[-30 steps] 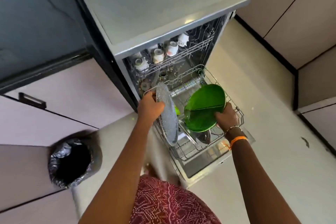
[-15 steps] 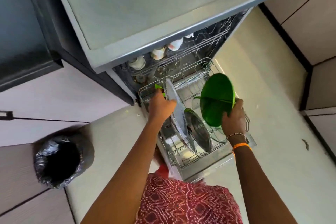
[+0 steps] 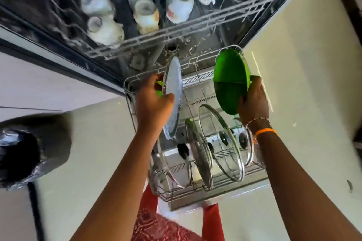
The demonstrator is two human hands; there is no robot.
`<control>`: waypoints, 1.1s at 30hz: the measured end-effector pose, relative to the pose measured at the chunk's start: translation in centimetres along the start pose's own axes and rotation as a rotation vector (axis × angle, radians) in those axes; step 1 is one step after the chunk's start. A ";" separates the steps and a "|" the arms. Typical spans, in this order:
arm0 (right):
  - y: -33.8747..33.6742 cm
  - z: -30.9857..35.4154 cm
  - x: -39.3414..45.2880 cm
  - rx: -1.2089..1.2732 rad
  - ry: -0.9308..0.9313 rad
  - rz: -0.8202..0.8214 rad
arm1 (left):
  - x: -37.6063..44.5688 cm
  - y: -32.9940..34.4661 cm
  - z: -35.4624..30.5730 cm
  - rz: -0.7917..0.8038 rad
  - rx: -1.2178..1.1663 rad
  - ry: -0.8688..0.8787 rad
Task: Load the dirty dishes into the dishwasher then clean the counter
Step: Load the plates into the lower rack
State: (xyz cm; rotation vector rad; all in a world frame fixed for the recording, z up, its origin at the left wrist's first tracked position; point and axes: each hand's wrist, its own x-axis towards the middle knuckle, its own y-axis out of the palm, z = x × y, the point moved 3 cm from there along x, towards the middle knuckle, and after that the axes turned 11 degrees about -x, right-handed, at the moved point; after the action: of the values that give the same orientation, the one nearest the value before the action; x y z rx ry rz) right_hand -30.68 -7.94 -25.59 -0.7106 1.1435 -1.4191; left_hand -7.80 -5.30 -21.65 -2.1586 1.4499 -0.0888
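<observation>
Your left hand point(image 3: 154, 101) grips the grey plate point(image 3: 172, 96) and your right hand point(image 3: 253, 100) the green plate point(image 3: 231, 82) above the lower rack point(image 3: 137, 107); lowered carelessly, either could strike the glass lids point(image 3: 221, 143).

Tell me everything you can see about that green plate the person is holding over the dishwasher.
The green plate is round and bright, glossy like plastic, with a raised ridge dividing its face into compartments. It is tipped up nearly on edge, its face turned toward the left. The right hand grips its lower right rim, fingers curled behind. It hangs above the pulled-out lower rack, over the rack's far right side, and does not look seated in the tines yet. Nothing else visibly touches it.
</observation>
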 end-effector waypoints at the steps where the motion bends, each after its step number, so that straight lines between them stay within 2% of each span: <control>1: 1.1 -0.8 0.8 -0.001 -0.023 0.014 | 0.1 0.6 0.7 -0.033 0.001 0.017; 8: 8.3 -4.7 4.7 0.004 -0.031 0.168 | 1.8 3.7 5.1 -0.172 0.027 0.043; 14: 10.7 -4.2 7.2 -0.011 -0.045 0.121 | 2.9 4.9 6.5 -0.141 0.018 0.043; 24: 12.8 0.0 7.8 -0.285 -0.136 0.167 | 3.0 5.1 7.0 -0.074 -0.013 0.021; 26: 13.6 0.1 8.1 -0.284 -0.112 0.223 | 3.0 5.1 7.2 -0.059 -0.009 0.012; 30: 15.8 -0.3 8.9 -0.193 -0.053 0.484 | 3.1 4.9 7.7 -0.060 -0.011 -0.012; 33: 15.9 -0.7 9.1 -0.131 -0.050 0.492 | 3.0 4.5 7.9 -0.088 -0.028 0.005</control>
State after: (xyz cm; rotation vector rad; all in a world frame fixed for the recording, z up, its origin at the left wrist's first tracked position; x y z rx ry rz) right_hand -27.05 -15.04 -42.08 -0.5041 1.2752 -0.9144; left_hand -7.64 -6.12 -31.24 -2.2467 1.3665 -0.1065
